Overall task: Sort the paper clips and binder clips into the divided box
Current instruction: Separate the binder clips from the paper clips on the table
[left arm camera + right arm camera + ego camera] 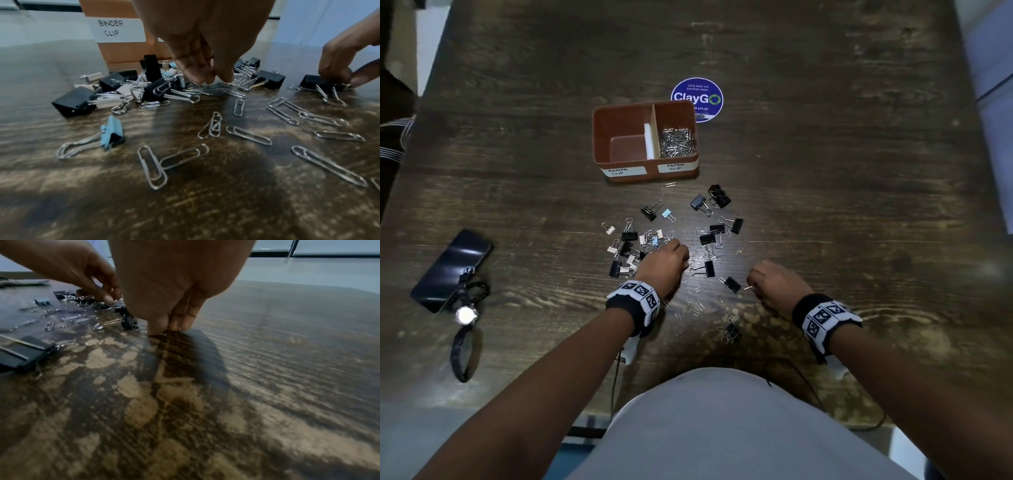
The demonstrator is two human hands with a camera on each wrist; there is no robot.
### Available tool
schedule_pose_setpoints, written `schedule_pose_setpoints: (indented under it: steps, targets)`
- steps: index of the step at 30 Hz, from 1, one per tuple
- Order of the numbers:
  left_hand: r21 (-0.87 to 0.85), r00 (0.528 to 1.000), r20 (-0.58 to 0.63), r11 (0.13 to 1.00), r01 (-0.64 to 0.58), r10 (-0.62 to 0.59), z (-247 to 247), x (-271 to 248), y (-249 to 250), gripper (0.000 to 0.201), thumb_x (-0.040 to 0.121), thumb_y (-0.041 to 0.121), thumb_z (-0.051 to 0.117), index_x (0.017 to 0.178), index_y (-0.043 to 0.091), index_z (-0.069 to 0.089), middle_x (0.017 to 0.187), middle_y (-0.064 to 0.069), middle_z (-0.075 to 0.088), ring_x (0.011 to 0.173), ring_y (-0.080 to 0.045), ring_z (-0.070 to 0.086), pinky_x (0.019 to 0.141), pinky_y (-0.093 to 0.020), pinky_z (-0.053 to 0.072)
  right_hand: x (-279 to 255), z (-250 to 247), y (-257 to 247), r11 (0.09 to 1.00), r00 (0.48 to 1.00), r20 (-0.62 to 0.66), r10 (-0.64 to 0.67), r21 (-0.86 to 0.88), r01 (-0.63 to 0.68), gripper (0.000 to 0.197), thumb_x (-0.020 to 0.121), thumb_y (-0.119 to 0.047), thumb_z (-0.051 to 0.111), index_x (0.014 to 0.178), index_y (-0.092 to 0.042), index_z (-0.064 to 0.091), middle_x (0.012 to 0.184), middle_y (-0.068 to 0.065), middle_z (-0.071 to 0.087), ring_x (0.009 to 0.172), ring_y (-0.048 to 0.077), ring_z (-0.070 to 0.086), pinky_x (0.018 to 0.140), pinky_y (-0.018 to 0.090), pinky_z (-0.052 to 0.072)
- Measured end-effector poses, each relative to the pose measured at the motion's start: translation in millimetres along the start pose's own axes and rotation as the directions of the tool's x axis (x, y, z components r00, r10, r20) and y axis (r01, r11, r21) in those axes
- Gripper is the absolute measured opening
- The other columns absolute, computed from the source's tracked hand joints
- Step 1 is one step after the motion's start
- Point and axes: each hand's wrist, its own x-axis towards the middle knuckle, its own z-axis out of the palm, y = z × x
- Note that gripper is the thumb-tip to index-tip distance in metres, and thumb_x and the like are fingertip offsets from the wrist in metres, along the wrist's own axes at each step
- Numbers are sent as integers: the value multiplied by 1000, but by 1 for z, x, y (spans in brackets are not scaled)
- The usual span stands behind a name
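Note:
A brown divided box (633, 164) stands at mid-table. Its right compartment, labelled PAPER CLIP, holds a heap of paper clips (677, 142); the BINDER CLIP side (625, 145) holds none. Black, white and light blue binder clips (667, 214) lie mixed with loose paper clips (247, 135) in front of it. My left hand (671, 255) reaches down into the pile, fingertips (209, 79) bunched and pinching a paper clip on the wood. My right hand (756, 281) pinches a paper clip against the table beside a black binder clip (732, 284).
A dark phone (452, 270) and a wristwatch with a strap (465, 318) lie at the left. A round blue ClayGo sticker (697, 96) is behind the box. A thin cable (791, 370) runs near the table's front edge, by my body.

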Motion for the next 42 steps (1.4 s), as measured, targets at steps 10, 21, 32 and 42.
schedule_pose_setpoints:
  steps: [10,21,32,42]
  targets:
    - [116,995,103,993,5,-17,-3,2,5,18,90,8,60,107,4,58,108,-9,52,83,-28,63,63,-37,51,42,-46,0,951,975,-72,212,243,-189,7,96,-24,49,91,-20,49,91,-4,50,86,15,49,72,26,36]
    - [-133,982,-131,984,116,-133,-122,64,-17,14,97,19,52,98,7,60,87,-4,62,75,-21,62,58,-22,46,180,-175,-38,864,898,-335,287,496,-92,8,89,-18,65,94,-12,66,92,1,64,84,11,58,78,24,49]
    - [-57,975,-196,994,90,-100,-162,113,-33,20,96,28,55,105,12,62,100,-8,65,90,-25,63,79,-40,54,168,-154,-1,752,825,-275,495,610,-248,7,89,-18,63,89,-22,68,99,5,67,92,13,61,94,23,45]
    - [31,993,63,994,-102,100,-42,55,10,22,98,29,49,104,13,64,101,-4,62,81,-16,59,71,-26,50,61,-52,14,931,966,52,254,258,-259,17,91,-25,61,105,-16,65,106,-1,58,95,16,56,81,26,45]
